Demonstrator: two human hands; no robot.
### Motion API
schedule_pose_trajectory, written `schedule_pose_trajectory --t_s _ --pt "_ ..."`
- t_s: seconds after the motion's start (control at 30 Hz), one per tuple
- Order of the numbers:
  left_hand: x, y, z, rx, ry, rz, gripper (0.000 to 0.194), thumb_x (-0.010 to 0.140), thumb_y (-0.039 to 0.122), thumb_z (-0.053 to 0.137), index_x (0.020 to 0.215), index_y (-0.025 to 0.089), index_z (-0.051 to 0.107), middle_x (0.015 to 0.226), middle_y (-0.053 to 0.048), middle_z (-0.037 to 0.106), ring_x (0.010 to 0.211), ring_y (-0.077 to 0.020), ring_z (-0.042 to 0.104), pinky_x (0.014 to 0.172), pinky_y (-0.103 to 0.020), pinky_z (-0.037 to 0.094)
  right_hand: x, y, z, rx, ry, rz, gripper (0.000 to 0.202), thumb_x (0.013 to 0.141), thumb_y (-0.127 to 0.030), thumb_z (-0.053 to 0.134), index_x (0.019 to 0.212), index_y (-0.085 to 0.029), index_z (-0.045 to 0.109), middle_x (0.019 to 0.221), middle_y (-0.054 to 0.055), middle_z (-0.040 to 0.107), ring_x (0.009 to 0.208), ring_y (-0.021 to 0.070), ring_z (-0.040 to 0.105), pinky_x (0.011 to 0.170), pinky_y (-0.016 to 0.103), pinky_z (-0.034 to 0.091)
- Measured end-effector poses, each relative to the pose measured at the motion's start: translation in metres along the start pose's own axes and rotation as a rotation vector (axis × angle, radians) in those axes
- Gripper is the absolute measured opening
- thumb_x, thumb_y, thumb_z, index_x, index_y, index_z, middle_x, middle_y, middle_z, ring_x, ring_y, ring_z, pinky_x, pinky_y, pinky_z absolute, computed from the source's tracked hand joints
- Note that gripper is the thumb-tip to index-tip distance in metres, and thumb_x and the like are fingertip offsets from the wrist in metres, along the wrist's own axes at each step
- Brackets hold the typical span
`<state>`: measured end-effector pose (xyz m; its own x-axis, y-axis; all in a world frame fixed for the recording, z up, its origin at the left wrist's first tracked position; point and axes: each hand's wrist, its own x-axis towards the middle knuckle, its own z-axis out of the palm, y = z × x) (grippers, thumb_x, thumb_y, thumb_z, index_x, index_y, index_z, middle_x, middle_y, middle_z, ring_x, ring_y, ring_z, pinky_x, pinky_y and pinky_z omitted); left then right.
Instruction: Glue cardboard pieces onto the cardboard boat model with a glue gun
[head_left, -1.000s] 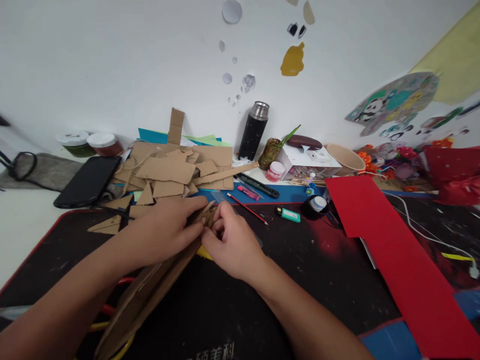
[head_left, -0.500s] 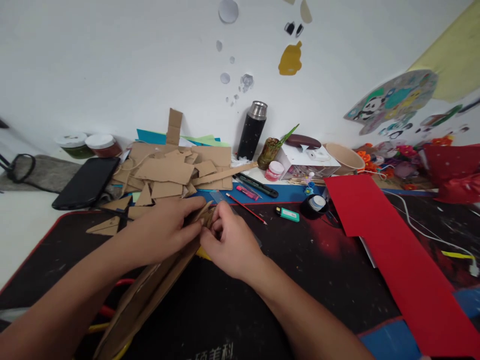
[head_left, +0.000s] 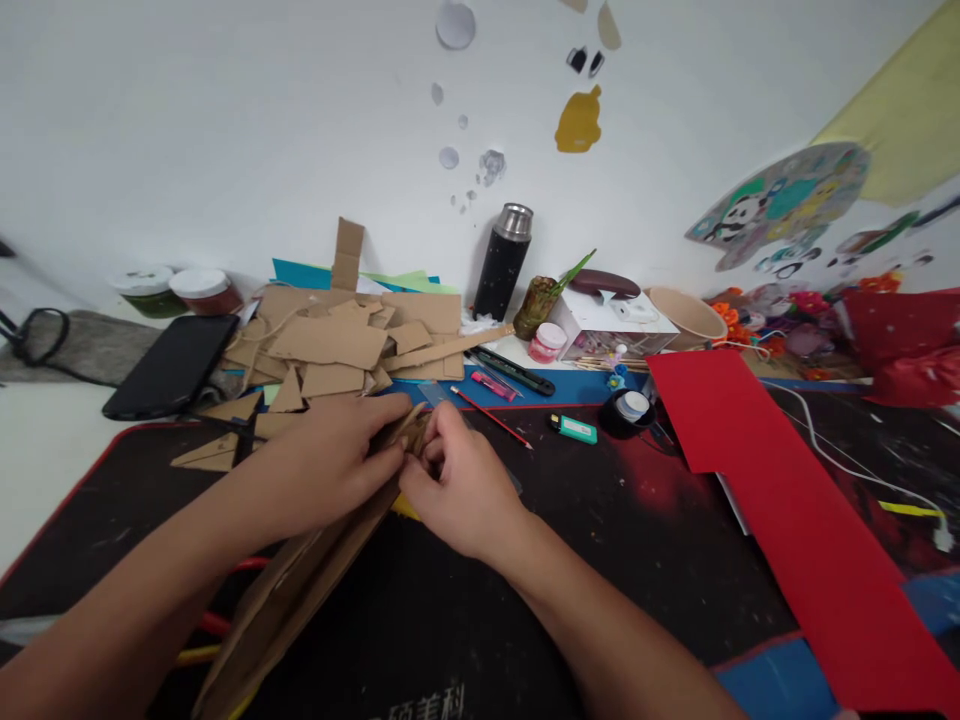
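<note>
A long folded cardboard piece runs from the lower left up to my two hands, its far end narrowing between them. My left hand is closed on that far end, thumb and fingers pinching the cardboard from the left. Right across from it, my right hand pinches the same end with curled fingers. The exact fingertip contact is partly hidden. Something yellow shows beneath the cardboard near my right thumb. Red handles of a tool, partly covered by my left arm, lie under the cardboard.
Cardboard scraps are piled behind my hands. A utility knife, a red pencil and a green lighter lie beyond my right hand. A black thermos stands by the wall. Red card covers the right; a phone lies left.
The near end of the cardboard has shifted very slightly. Both hands keep the same pinch at its far end, and the view has moved a touch.
</note>
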<state>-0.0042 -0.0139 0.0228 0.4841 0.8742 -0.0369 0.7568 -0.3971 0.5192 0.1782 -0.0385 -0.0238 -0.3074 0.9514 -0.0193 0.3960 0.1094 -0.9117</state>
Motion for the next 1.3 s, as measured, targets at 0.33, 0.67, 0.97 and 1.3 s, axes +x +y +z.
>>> schedule_pose_trajectory --t_s 0.33,0.67,0.97,1.3 --pt "-0.0001 -0.0016 0.0018 -0.009 -0.016 0.001 0.020 0.091 0.039 0.045 0.079 0.024 0.051 0.076 -0.002 0.064 0.070 -0.0220 0.057 0.067 -0.036 0.036 0.0006 0.0015 0.0006 0.004 0.009 -0.015 0.024 0.091 -0.025 0.064 0.091 -0.028 0.040 0.066 -0.009 0.059 0.055 0.0140 0.056 0.050 0.026 0.032" --pt "-0.0006 -0.0019 0.0019 -0.001 -0.012 0.012 0.019 0.091 0.038 0.046 0.079 0.025 0.052 0.075 -0.002 0.064 0.069 -0.0222 0.056 0.066 -0.036 0.035 -0.0007 0.0004 0.0008 -0.004 0.009 -0.009 0.025 0.090 -0.026 0.065 0.090 -0.027 0.040 0.067 -0.008 0.059 0.056 0.0139 0.057 0.051 0.026 0.033" --pt "0.0011 -0.0014 0.0025 -0.002 0.009 0.012 0.017 0.089 0.036 0.048 0.076 0.025 0.051 0.074 -0.002 0.064 0.068 -0.0223 0.057 0.064 -0.035 0.035 0.0011 0.0011 0.0005 -0.024 -0.001 0.015 0.027 0.090 -0.025 0.066 0.089 -0.027 0.039 0.066 -0.009 0.058 0.054 0.0135 0.056 0.051 0.026 0.032" --pt "-0.0045 0.0014 -0.0008 0.004 0.038 0.038 0.017 0.091 0.035 0.048 0.077 0.025 0.051 0.072 -0.001 0.063 0.066 -0.0201 0.054 0.063 -0.035 0.035 -0.0030 -0.0031 -0.0002 0.023 0.007 -0.018 0.025 0.091 -0.026 0.065 0.091 -0.027 0.041 0.068 -0.008 0.060 0.055 0.0134 0.057 0.051 0.026 0.033"
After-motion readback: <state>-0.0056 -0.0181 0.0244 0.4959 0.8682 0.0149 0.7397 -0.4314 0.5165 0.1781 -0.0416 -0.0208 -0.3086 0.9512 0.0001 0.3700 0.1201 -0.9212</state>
